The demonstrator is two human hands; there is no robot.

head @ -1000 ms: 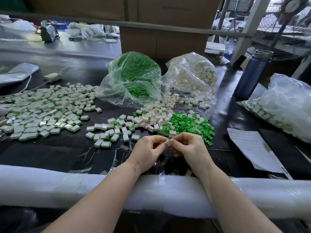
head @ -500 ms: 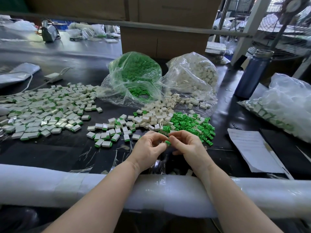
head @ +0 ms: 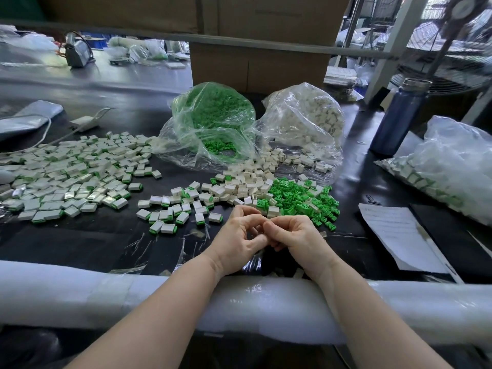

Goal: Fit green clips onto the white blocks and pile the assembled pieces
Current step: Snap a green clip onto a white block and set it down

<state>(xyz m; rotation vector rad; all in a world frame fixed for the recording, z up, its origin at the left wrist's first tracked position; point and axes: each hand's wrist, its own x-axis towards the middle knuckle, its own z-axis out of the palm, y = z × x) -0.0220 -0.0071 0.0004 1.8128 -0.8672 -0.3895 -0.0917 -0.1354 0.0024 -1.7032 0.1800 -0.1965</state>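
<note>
My left hand and my right hand meet fingertip to fingertip just above the black table, near its front edge. Their curled fingers pinch a small piece between them, and the fingers hide it. Right behind the hands lies a heap of loose green clips, with loose white blocks beside it. Assembled white-and-green pieces lie in a small group left of the hands and in a wide pile at the far left.
Two open plastic bags stand behind the heaps, one of green clips and one of white blocks. At the right are a blue bottle, a paper sheet and a bag of assembled pieces. A white foam roll pads the table's front edge.
A white block, then a green clip, showed between the fingertips; now the fingers have closed over the piece and hide it. The hands stayed in place.
</note>
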